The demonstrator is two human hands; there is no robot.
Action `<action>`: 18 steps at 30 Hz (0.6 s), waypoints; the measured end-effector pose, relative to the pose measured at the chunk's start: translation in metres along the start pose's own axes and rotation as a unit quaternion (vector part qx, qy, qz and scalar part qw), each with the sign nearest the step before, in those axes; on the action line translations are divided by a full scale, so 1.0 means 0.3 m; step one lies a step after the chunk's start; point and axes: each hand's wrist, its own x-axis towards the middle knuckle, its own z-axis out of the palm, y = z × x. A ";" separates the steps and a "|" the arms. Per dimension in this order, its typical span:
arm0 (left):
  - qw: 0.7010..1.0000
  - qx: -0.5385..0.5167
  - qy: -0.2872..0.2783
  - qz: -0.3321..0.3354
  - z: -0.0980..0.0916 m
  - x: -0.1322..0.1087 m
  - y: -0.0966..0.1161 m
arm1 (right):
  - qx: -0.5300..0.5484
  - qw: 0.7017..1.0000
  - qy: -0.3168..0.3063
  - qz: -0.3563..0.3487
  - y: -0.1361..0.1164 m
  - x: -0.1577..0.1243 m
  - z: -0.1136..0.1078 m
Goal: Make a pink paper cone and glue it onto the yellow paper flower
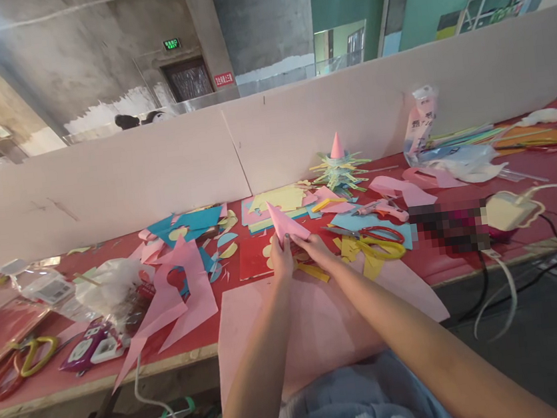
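Note:
Between both hands is a pink paper cone (285, 223), its tip pointing up and to the left. My left hand (280, 256) grips its lower left side, fingers closed on the paper. On the lower right edge, my right hand (317, 247) pinches the same cone. Under my forearms lies a large pink sheet (251, 326) that hangs over the table's front edge. Scissors with red and yellow handles (383, 248) rest just right of my right hand, near a pink glue gun (384, 210).
A small paper tree with a pink cone top (338, 165) stands at the back. Cut pink paper (190, 273) and blue paper (187, 225) lie to the left, near a plastic bag (111, 288) and more scissors (22, 366). A white charger (510, 213) with cables sits right.

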 end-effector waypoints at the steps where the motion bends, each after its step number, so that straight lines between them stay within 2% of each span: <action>1: 1.000 0.007 0.001 -0.009 -0.002 -0.002 0.005 | -0.004 1.000 -0.001 0.001 0.001 0.000 0.000; 7: 0.999 0.019 0.011 -0.042 -0.011 -0.011 0.038 | -0.020 1.000 0.001 -0.008 -0.006 -0.002 -0.001; 18: 0.999 0.010 0.016 -0.033 -0.013 -0.009 0.034 | -0.045 0.999 0.010 -0.008 0.004 0.000 0.000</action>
